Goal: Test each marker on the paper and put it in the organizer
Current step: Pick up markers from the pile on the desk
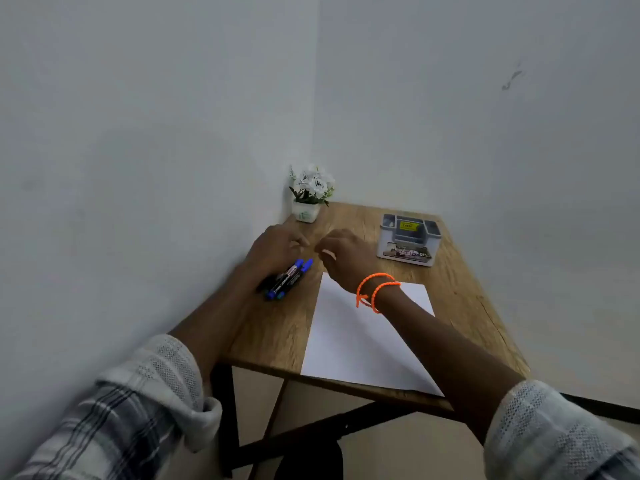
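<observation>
- The left hand [277,245] hangs over the far end of the marker bundle, fingers loosely curled; it grips nothing that can be seen, though whether its palm touches the markers cannot be told. It seems poised to pick one out.
- The markers [288,279] lie side by side on the wood just left of the paper, within easy reach for testing. They are slim dark cylinders with glossy blue caps and printed labels; how many there are is unclear.
- A small potted plant [310,192], white flowers in a white pot, is tucked into the wall corner, out of the working area.
- The right hand [341,252] hovers close beside the left, fingers bent inward, apparently empty. Orange beaded bracelets [377,291] circle its wrist.
- The paper [349,344], a flat, unmarked white sheet, lies in front of the person, its near edge just past the table's edge.
- The table [460,292] has a matte wood-grain top on a dark frame.
- The organizer [410,239], a grey plastic box with several compartments and a yellow sticker, stands at the far right, well apart from the markers; no marker shows in it.
</observation>
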